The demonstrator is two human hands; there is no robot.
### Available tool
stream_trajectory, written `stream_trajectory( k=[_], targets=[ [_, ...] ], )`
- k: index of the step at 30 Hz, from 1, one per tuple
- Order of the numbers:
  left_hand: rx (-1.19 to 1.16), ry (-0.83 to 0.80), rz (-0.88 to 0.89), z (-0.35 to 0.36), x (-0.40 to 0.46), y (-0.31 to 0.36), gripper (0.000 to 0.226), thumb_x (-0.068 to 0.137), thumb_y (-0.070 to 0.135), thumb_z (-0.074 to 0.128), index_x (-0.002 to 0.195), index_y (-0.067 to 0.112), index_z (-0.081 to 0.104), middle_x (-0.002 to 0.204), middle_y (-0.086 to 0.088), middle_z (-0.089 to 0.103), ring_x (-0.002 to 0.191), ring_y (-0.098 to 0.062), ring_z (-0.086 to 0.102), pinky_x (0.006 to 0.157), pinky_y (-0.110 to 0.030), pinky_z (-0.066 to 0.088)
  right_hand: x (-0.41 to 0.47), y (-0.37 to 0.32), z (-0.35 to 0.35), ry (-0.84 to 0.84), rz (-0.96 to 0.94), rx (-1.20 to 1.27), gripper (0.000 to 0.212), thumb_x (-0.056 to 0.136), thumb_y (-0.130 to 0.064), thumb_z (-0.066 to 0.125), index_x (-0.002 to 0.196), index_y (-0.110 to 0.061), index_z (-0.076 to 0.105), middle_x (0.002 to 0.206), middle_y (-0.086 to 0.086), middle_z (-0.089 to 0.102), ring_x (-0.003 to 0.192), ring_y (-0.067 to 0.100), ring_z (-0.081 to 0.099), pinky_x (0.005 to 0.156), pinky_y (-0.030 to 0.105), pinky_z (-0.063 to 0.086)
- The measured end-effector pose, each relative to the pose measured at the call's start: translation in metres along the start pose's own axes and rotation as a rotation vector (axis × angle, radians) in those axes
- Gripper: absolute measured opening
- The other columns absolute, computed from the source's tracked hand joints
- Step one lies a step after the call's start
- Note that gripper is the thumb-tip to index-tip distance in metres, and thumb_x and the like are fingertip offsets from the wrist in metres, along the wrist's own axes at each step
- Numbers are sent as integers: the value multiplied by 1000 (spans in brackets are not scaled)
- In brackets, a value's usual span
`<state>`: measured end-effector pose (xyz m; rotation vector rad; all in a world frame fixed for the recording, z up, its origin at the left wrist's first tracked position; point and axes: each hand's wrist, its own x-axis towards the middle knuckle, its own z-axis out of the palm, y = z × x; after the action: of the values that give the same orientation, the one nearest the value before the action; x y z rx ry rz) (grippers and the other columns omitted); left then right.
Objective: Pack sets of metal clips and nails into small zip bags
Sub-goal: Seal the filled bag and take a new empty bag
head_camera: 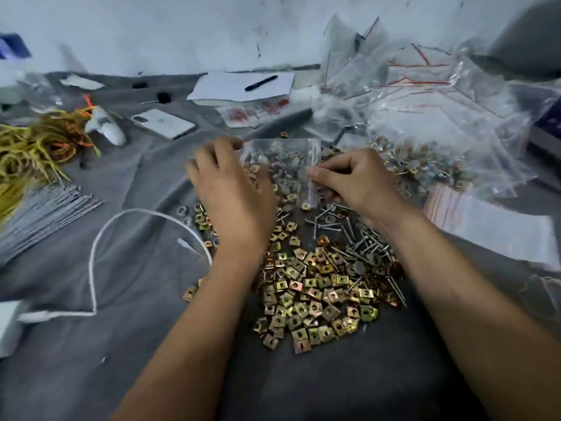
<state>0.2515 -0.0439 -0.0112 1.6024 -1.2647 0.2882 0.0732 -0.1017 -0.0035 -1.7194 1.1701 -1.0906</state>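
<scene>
A small clear zip bag (pixel 282 159) is stretched between my two hands above the grey cloth. My left hand (pixel 230 189) pinches its left top corner. My right hand (pixel 355 180) pinches the zip edge on its right side. Through the bag I see metal pieces, but I cannot tell whether they are inside it or on the cloth behind. Below my hands lies a heap of gold-coloured metal clips (pixel 312 293). A scatter of grey nails (pixel 358 241) lies to the right of the clips, under my right wrist.
Filled bags (pixel 425 159) and a stack of empty zip bags (pixel 485 217) lie at the right. A phone (pixel 164 123), paper with a pen (pixel 261 83), yellow rubber bands (pixel 33 147), metal rods (pixel 45 208) and a white cord (pixel 100 253) lie left and behind.
</scene>
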Motion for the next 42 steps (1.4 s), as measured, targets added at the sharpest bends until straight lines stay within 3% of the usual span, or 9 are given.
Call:
stream_trajectory(
  k=[6, 11, 14, 19, 26, 31, 33, 37, 42],
  targets=[
    [-499, -413, -104, 17, -17, 25, 18, 94, 26, 76, 100, 10, 73, 92, -1, 73, 83, -16, 70, 77, -41, 59, -5, 8, 4, -13, -79, 87, 10, 81, -41, 78, 77, -32, 80, 66, -6, 73, 56, 2, 64, 50, 18, 48],
    [-670, -560, -236, 13, -11, 18, 15, 82, 17, 87, 93, 12, 79, 84, -1, 79, 77, -15, 75, 71, -31, 62, -6, 11, 5, -70, -69, 118, 14, 89, -32, 78, 76, -27, 80, 64, -6, 70, 56, 1, 60, 51, 17, 47],
    [-721, -625, -300, 12, -7, 14, 11, 84, 4, 84, 92, 9, 79, 86, -8, 80, 79, -25, 78, 74, -42, 65, -6, 12, 4, -88, -61, 139, 18, 95, -25, 72, 83, -14, 80, 61, -2, 67, 52, 6, 53, 47, 18, 41],
    [-647, -593, -269, 11, -7, 15, 11, 92, 0, 71, 89, 3, 81, 81, -10, 78, 77, -31, 75, 71, -42, 63, -5, 11, 1, -116, -109, -19, 25, 99, -32, 66, 77, -28, 76, 67, 3, 69, 60, 4, 55, 59, 25, 45],
    [-548, -556, -158, 9, -10, 13, 19, 96, 12, 72, 78, 5, 75, 64, -3, 72, 56, -13, 68, 53, -26, 51, -10, 2, -3, -170, -172, -110, 25, 100, -26, 66, 78, -17, 73, 68, 6, 65, 61, 4, 53, 58, 25, 43],
    [-342, -435, 97, 10, -12, 19, 21, 90, 11, 74, 70, 13, 67, 62, 6, 63, 54, -7, 58, 52, -22, 45, -10, -1, -2, -64, -247, -200, 31, 92, -14, 73, 63, -7, 65, 58, 7, 59, 53, 7, 48, 51, 26, 39],
    [-276, -319, 124, 9, -10, 16, 17, 87, 13, 73, 72, 14, 66, 65, 8, 61, 57, -5, 56, 53, -19, 45, -9, 1, -4, -3, -239, -265, 31, 88, -13, 75, 60, -12, 64, 55, -2, 58, 50, 2, 48, 48, 15, 37],
    [-232, -122, 99, 1, -3, 9, 10, 84, 10, 69, 74, 9, 67, 69, 1, 64, 61, -16, 60, 59, -36, 53, -8, 1, -11, 94, -230, -362, 32, 83, -14, 76, 56, -22, 60, 52, -14, 54, 47, -3, 51, 48, 6, 34],
    [-315, -160, 279, 8, -17, 26, 11, 84, 3, 70, 75, 6, 64, 71, -2, 62, 61, -15, 56, 57, -20, 46, -11, 0, 4, 220, -247, -281, 28, 81, -22, 68, 60, -23, 50, 54, -10, 48, 48, 4, 42, 46, 18, 34]
  ],
)
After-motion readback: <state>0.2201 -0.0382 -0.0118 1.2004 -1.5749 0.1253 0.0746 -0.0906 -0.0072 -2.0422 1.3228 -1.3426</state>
